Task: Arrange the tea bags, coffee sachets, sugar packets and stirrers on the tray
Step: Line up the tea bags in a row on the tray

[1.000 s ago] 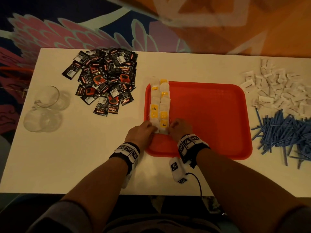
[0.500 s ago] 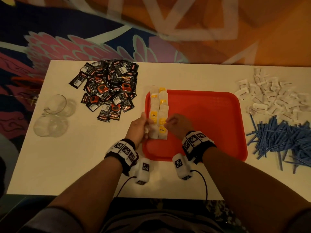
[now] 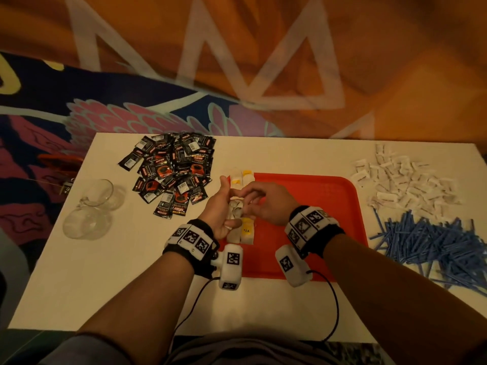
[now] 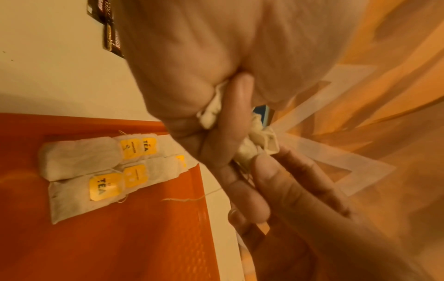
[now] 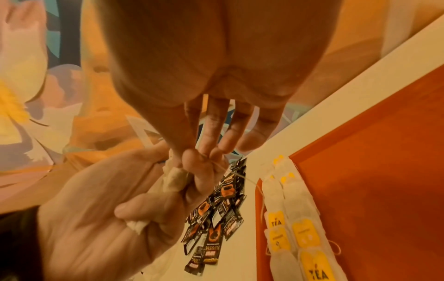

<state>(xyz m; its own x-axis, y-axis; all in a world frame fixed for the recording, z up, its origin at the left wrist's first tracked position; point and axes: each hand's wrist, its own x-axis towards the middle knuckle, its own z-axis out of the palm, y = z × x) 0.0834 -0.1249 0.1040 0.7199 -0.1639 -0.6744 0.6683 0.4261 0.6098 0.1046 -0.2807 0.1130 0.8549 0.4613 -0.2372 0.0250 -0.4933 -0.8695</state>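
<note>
Left hand (image 3: 220,206) raised over the left edge of the red tray (image 3: 316,206), palm turned inward, fingers curled round a bunch of tea bags (image 3: 236,208); the left wrist view shows crumpled white bags squeezed between palm and fingers (image 4: 223,133). Right hand (image 3: 266,204) meets it from the right, thumb and forefinger pinching at the top of the same bunch; in the right wrist view a thin string (image 5: 240,175) runs out from that pinch, other fingers loosely spread. Held bunch is lifted off the tray; its long axis can't be told, bags crumpled.

Tea bags on tray (image 5: 295,209): two columns against the tray's left rim, each bag's long axis running near-to-far along the rim, overlapping in a row; yellow "TEA" tags face up; far ends poke past the tray's back edge.

Coffee sachets (image 3: 174,175): loose black heap on the white table (image 3: 105,272), left of the tray, mixed directions. Sugar packets (image 3: 405,180): white scatter at far right. Stirrers (image 3: 432,241): blue pile at near right, pointing all ways. Two clear glass cups (image 3: 89,206) at the table's left.
</note>
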